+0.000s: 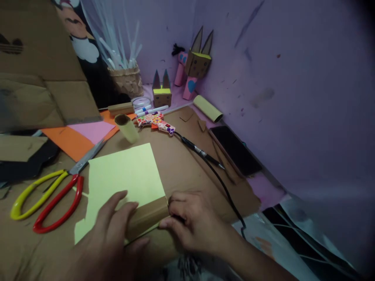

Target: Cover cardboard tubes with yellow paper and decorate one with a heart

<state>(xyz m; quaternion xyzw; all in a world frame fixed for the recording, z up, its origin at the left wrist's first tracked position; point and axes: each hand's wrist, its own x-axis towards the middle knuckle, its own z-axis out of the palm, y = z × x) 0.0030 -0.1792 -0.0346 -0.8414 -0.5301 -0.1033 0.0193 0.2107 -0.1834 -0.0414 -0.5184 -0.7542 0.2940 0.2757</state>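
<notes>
A brown cardboard tube lies on its side on the near edge of a pale yellow paper sheet. My left hand is curled over the tube's left part, fingers and thumb wrapped round it. My right hand is at the tube's right end, fingers bent and pressing against it and the paper's edge. Both rest on a brown cardboard work surface.
Red and yellow scissors lie to the left. A patterned glue gun with a black cord, a pen, a phone, yellow-wrapped tubes, orange and pink paper, cardboard animal figures and a basket of glue sticks stand behind.
</notes>
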